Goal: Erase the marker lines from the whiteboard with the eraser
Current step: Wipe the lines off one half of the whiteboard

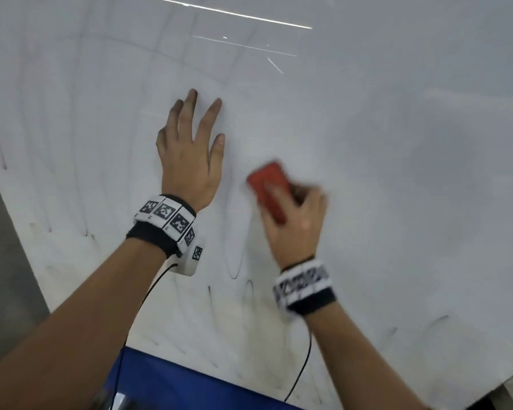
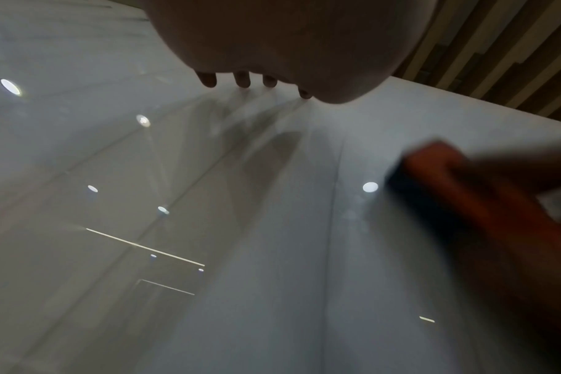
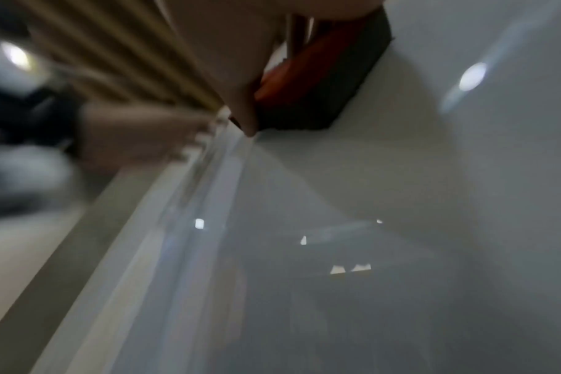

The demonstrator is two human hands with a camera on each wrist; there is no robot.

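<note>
A large whiteboard (image 1: 397,143) fills the head view, smeared grey with faint marker loops (image 1: 234,261) near its lower part. My right hand (image 1: 293,220) grips a red eraser (image 1: 268,189) with a dark felt underside, pressed flat on the board; both are motion-blurred. The eraser (image 2: 458,192) shows at the right of the left wrist view and close up as the eraser (image 3: 311,81) in the right wrist view. My left hand (image 1: 190,143) lies flat on the board to the left of the eraser, fingers spread and straight, holding nothing. Its fingertips (image 2: 240,79) touch the board.
The board's left edge (image 1: 12,217) borders a grey surface. A blue strip (image 1: 166,383) runs under the board's lower edge. Black cables (image 1: 305,359) hang from both wristbands. Ceiling lights reflect in the board's gloss, and wooden slats (image 2: 513,50) stand beyond its far edge.
</note>
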